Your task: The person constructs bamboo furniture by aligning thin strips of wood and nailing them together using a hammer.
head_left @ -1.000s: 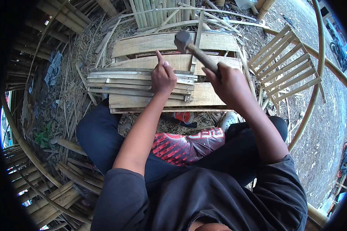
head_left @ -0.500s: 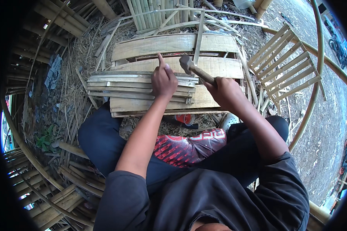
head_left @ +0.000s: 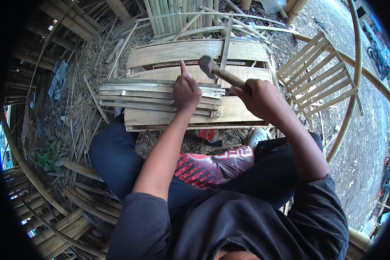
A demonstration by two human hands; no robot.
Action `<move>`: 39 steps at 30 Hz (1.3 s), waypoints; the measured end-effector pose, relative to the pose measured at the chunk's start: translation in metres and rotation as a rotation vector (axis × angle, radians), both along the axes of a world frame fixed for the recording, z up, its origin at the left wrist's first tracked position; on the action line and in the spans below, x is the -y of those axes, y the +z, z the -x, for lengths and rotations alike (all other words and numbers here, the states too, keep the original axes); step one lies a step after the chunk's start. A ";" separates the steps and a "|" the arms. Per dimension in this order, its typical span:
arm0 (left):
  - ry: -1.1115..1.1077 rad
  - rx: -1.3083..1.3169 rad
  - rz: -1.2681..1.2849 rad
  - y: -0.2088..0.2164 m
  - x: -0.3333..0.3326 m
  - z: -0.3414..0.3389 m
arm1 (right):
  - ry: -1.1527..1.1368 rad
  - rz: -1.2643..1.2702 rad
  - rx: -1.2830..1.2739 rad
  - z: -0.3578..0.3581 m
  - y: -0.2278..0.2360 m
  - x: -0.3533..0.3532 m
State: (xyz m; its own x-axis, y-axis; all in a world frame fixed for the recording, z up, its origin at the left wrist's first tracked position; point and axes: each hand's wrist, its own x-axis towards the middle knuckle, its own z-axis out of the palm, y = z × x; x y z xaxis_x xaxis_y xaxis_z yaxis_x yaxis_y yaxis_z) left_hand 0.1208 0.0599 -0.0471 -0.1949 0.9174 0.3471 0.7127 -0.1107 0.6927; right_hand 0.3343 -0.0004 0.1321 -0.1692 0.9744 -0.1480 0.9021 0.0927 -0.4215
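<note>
My right hand (head_left: pixel 261 96) is wrapped round the wooden handle of a hammer (head_left: pixel 225 76), its dark metal head held above the low wooden bench (head_left: pixel 242 108). On the left, my left hand (head_left: pixel 187 92) rests over a row of bamboo slats (head_left: pixel 138 96) lying side by side across the bench. Its index finger points away from me while the thumb and other fingers are curled in; whatever they may pinch is hidden. Beyond the hammer head, a narrow bamboo strip (head_left: pixel 226 43) lies across the bench boards.
A small slatted bamboo frame (head_left: pixel 320 76) leans at the right, beside curved bamboo poles (head_left: pixel 359 56). Upright bamboo pieces (head_left: pixel 180 17) stand behind the bench. Straw and offcuts cover the ground. A red-labelled container (head_left: pixel 207 135) sits under the bench's near edge.
My right hand and the hammer have moved slightly up and away from me. My left hand keeps its pose over the slats. The whole view has shifted a little.
</note>
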 end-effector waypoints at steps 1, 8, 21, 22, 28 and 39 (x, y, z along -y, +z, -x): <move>0.002 -0.002 0.005 0.000 0.001 0.004 | -0.002 0.008 -0.040 0.007 0.013 -0.004; -0.028 0.013 -0.031 0.004 0.001 0.004 | -0.205 0.070 -0.032 0.016 0.014 -0.001; -0.106 -0.144 -0.272 -0.006 -0.004 -0.002 | -0.353 -0.059 -0.336 -0.007 -0.124 0.056; -0.092 -0.151 -0.308 -0.008 -0.006 -0.003 | -0.346 -0.067 -0.320 -0.009 -0.129 0.054; -0.073 -0.148 -0.289 -0.007 -0.005 -0.003 | -0.390 -0.024 -0.426 -0.007 -0.121 0.042; -0.062 -0.136 -0.237 -0.009 -0.006 -0.003 | -0.334 -0.042 -0.529 -0.006 -0.113 0.049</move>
